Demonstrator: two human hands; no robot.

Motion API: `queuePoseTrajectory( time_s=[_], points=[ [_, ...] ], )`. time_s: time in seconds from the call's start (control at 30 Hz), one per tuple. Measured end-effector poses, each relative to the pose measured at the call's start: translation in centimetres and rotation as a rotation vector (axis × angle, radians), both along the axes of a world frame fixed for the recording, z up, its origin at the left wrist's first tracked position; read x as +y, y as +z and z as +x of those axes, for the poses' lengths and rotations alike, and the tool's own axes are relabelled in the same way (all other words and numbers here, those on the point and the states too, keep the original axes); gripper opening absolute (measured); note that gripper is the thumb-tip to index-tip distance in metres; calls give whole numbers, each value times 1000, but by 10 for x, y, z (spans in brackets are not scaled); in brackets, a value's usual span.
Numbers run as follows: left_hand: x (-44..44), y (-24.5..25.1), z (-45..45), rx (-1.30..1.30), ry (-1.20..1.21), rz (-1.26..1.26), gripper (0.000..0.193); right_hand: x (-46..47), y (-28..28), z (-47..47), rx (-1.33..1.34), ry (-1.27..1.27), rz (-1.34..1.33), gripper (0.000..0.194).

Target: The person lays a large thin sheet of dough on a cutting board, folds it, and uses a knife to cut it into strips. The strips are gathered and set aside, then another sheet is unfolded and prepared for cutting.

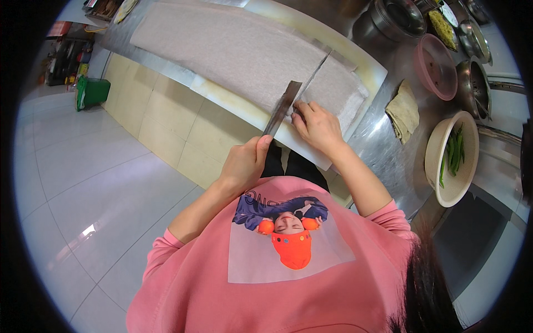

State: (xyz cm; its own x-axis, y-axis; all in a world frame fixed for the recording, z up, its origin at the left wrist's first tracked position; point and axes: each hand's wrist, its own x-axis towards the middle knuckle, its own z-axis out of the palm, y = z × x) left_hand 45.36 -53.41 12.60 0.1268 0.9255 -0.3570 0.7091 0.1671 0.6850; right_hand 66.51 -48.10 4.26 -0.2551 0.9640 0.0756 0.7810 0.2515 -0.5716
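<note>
A long, pale grey-beige layered sheet (pixel 225 50), whether cloth or dough I cannot tell, lies across a white cutting board (pixel 362 50). A narrow dark slit runs across it near its right end. My left hand (pixel 245 164) grips one end of a long flat metal blade (pixel 283 109), the thumb on top. The blade slants up over the sheet's near edge, just left of the slit. At the slit's near end my right hand (pixel 318 125) pinches the sheet's edge between thumb and fingers; its fingertips are partly hidden.
A folded beige cloth (pixel 404 112) lies on the steel counter (pixel 374 156) at right. Beyond it are a pink plastic bowl (pixel 436 66), steel bowls (pixel 472 87) and a cream plastic basket (pixel 433 166) of green chili peppers (pixel 456 150). A green bin (pixel 92 91) stands on the floor at left.
</note>
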Motion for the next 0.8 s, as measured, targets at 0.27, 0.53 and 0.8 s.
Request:
queuePoseTrajectory(
  time_s=[0.27,0.53,0.8],
  points=[
    [0,-2,-1,45,-60,7,48,-6,-14,7,63,-34,199,19],
    [10,1,5,91,-123,74,49,-5,-15,7,78,-52,205,17],
    [9,0,9,205,-149,-77,53,-5,-14,4,35,-48,258,19]
  ],
)
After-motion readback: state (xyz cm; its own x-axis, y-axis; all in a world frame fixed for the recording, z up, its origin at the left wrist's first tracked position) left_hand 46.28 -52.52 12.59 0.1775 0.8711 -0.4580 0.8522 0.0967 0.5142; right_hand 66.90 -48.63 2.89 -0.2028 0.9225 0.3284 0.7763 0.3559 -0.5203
